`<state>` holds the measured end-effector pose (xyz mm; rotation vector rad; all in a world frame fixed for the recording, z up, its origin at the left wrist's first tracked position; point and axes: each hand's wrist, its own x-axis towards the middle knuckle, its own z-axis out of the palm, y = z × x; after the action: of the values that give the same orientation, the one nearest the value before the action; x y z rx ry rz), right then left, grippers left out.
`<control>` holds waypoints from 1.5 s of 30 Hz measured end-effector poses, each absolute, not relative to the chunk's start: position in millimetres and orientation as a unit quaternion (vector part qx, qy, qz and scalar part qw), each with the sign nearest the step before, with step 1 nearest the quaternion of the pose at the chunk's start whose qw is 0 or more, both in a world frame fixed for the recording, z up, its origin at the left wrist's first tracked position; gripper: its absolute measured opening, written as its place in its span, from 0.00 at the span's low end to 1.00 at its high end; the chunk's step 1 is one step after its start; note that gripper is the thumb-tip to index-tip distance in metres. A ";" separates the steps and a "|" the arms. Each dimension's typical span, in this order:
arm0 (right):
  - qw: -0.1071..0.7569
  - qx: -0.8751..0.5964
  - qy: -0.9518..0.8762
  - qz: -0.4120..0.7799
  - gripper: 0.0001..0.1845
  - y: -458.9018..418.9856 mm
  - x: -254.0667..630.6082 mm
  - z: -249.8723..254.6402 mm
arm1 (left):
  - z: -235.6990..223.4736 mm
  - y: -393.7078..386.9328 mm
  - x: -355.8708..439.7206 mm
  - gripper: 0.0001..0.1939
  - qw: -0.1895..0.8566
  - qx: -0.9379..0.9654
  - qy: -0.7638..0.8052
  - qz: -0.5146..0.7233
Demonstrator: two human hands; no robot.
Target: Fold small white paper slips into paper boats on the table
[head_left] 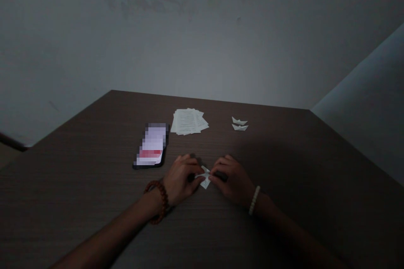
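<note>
A small folded piece of white paper (205, 183) is held between my two hands, low over the dark table. My left hand (183, 178) pinches its left side between thumb and fingers. On the other side, my right hand (232, 180) grips the right edge in the same way. The fingertips partly cover the paper, so its full shape is hidden. Farther back on the right, two small white paper boats (240, 127) rest one behind the other.
A loose stack of printed paper sheets (187, 122) lies toward the back of the brown wooden table (94, 201). Left of my hands is a phone (153, 145) with its screen lit and blurred. A grey wall (202, 59) rises behind the table's far edge.
</note>
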<state>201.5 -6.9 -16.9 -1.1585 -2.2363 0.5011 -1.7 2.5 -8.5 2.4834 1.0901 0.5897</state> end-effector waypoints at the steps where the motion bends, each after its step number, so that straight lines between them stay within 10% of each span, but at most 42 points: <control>1: 0.284 -0.429 -0.837 0.183 0.01 -7.0 201.7 -16.2 | -7.7 2.2 -1.4 0.06 0.184 0.879 0.387 0.208; 45: 0.202 -0.290 -0.934 -0.053 0.06 -2.1 225.0 -11.1 | -6.6 0.8 -11.6 0.14 -0.040 0.962 0.226 0.147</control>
<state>225.0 -2.1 -11.1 -0.8091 -2.6086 -0.1466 -11.6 0.8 -6.6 3.1029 0.7297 0.4732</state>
